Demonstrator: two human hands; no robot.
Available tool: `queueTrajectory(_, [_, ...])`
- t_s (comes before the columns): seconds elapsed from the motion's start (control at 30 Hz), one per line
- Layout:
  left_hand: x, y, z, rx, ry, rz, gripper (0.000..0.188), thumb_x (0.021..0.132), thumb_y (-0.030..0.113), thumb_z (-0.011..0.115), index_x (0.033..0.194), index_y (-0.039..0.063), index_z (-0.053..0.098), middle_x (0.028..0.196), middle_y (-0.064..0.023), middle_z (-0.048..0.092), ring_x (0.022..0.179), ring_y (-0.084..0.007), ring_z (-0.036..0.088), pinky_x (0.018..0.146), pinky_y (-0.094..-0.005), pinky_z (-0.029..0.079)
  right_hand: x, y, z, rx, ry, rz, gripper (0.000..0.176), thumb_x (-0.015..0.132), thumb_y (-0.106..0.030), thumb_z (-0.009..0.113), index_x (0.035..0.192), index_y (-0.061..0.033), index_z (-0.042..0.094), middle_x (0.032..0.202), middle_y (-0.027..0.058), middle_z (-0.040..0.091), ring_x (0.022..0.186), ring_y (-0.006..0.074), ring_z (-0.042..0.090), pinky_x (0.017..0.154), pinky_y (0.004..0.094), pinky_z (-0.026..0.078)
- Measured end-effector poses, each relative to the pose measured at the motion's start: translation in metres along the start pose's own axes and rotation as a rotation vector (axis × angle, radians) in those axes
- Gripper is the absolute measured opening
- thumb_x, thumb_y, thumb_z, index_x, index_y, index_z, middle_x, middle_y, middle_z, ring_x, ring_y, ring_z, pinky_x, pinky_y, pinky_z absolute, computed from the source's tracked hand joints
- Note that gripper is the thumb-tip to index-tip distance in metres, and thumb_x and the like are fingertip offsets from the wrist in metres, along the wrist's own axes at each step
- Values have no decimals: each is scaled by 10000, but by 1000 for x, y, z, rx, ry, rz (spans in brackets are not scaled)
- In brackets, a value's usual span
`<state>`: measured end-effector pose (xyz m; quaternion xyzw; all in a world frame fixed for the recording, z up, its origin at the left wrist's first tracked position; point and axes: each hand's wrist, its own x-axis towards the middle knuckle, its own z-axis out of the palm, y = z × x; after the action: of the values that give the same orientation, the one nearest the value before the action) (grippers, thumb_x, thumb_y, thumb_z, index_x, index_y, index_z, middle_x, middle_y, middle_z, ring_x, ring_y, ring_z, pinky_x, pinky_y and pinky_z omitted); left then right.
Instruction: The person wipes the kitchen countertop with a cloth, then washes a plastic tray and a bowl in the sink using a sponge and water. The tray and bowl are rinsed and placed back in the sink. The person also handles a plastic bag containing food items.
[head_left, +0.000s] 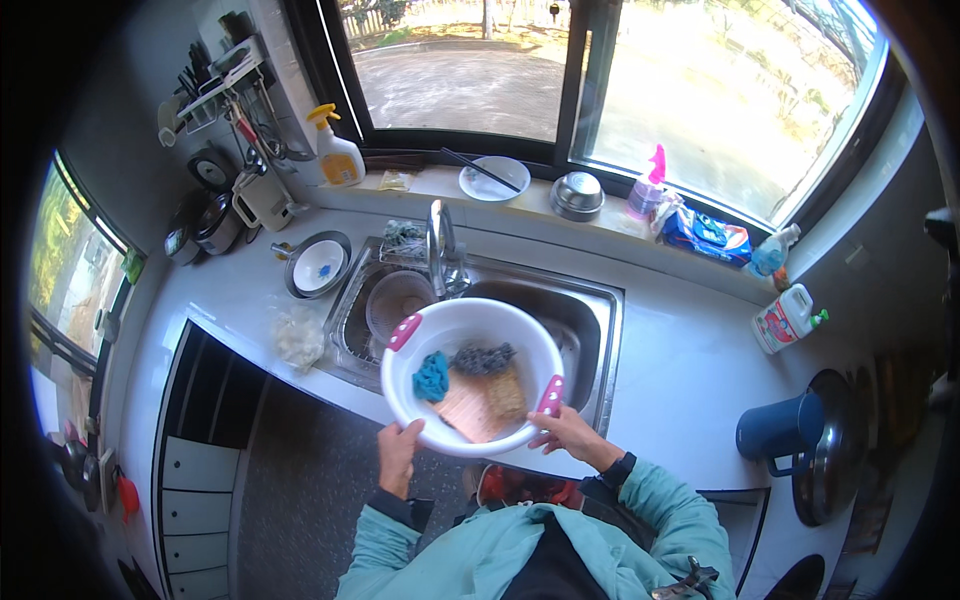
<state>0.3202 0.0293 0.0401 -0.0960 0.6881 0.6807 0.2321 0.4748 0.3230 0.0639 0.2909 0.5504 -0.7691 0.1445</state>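
A white plastic basin (401, 412) with pink handle grips is held over the front of the sink. My left hand (399, 452) grips its near-left rim, thumb on top. On the near right, my right hand (566, 433) grips the rim beside one pink handle (552, 395). Inside the basin lie a crumpled teal cloth (431, 376), a dark grey scrubber or cloth (484, 359), a pinkish cloth (466, 405) and a tan sponge-like pad (506, 394). The fingers under the rim are partly hidden.
Behind the basin rises a chrome faucet (441, 247) above the steel double sink (611, 337). A colander (397, 304) sits in the left bowl. Stacked pan and bowl (319, 266) and a plastic bag (298, 337) stand left. A blue pitcher (780, 427) and white jug (784, 319) stand right.
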Motion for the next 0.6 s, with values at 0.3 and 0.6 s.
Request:
queueTrajectory(0.3, [3, 5, -70, -46, 120, -20, 329, 824, 96, 701, 1097, -82, 660, 956, -106, 694, 773, -180, 681, 662, -297, 549, 162, -101, -32, -662, 84, -451, 736, 1037, -542, 323, 1497, 32, 321, 1562, 214, 316, 1468, 304, 273, 1208, 363, 201])
queueTrajectory(0.6, [15, 5, -85, -61, 110, -79, 281, 836, 85, 694, 1058, -85, 678, 925, -88, 695, 749, -151, 659, 644, -269, 513, 247, -167, 22, -588, -246, -227, 906, 971, -717, 158, 1484, -8, 390, 1559, 147, 354, 1462, 269, 288, 1212, 340, 148])
